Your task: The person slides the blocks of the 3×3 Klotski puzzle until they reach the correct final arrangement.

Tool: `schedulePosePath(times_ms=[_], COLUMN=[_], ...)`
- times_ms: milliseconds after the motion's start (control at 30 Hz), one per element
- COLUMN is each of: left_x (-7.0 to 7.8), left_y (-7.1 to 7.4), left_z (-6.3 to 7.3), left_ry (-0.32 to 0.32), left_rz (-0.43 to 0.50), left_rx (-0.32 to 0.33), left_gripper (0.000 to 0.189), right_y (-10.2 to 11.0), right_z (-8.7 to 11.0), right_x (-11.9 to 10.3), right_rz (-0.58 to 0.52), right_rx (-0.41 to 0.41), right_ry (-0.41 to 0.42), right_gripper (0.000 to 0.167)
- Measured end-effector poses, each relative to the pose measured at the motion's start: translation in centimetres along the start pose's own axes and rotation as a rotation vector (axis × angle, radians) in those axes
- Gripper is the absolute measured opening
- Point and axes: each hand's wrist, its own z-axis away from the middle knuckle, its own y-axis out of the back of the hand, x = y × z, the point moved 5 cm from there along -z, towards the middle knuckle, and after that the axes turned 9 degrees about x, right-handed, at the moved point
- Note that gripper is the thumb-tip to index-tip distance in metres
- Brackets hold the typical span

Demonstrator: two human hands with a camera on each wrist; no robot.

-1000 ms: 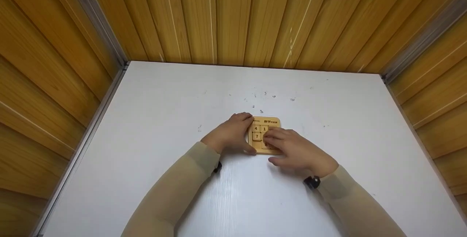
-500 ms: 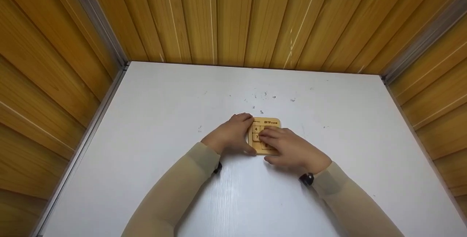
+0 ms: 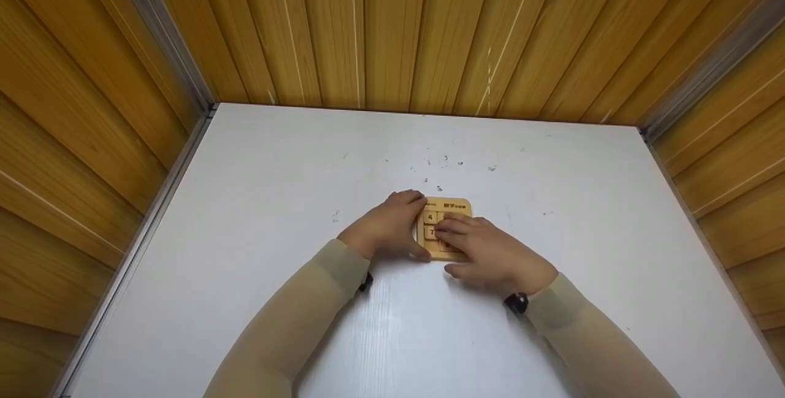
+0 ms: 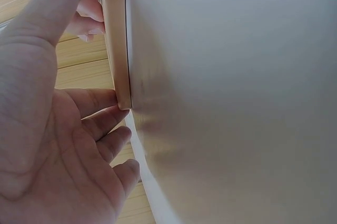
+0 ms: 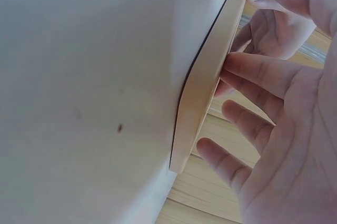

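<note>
A small wooden number slide puzzle (image 3: 457, 203) lies flat on the white table in the head view. My left hand (image 3: 394, 221) grips it from the left, with the thumb at the near corner and the fingertips at the far corner. In the left wrist view those fingertips meet the end of the puzzle's edge (image 4: 117, 50). My right hand (image 3: 490, 249) lies over the right side, its extended fingertips touching the tiles near the middle. A tile marked 4 (image 3: 430, 217) and one marked 7 (image 3: 430, 232) show at the left; most other tiles are hidden beneath the fingers.
The white table (image 3: 276, 159) carries small dark marks (image 3: 439, 188) beyond the puzzle. Wood-patterned panels (image 3: 392, 30) wall in the back and both sides, joined by grey metal posts (image 3: 162, 30). A black band with a small device (image 3: 516, 303) sits on the right wrist.
My right hand has shifted slightly left across the puzzle, and its fingers now cover the tile marked 1. My left hand keeps its grip in the same place.
</note>
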Motion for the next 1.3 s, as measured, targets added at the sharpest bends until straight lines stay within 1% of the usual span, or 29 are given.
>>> schedulePosePath(times_ms=[133,400,633,800,1000,1300], left_x=[0.0,0.0,0.0,-0.1,-0.1,0.1], left_y=[0.0,0.0,0.0,0.0,0.0,0.0], left_z=[0.1,-0.1,-0.1,-0.1,-0.1,-0.1], left_ry=[0.003,0.0,-0.006,-0.004,-0.018,-0.01], left_rz=[0.006,0.0,0.003,0.004,0.007,-0.002], left_rx=[-0.001,0.0,0.011,0.006,0.01,0.007], left_gripper=[0.124,0.125,0.124,0.125,0.124,0.124], right_y=[-0.1,-0.3,-0.4,-0.4,-0.2,-0.4], right_z=[0.2,0.3,0.6,0.8,1.1,1.3], right_x=[-0.1,-0.2,-0.5,-0.8,-1.1,-1.1], right_rz=[-0.001,-0.013,0.008,0.019,0.018,0.023], right_rx=[-0.004,-0.02,-0.006,-0.003,0.033,0.023], right_ry=[0.004,-0.023,0.008,0.019,0.069,0.05], right_gripper=[0.074,0.073,0.071,0.07,0.066,0.068])
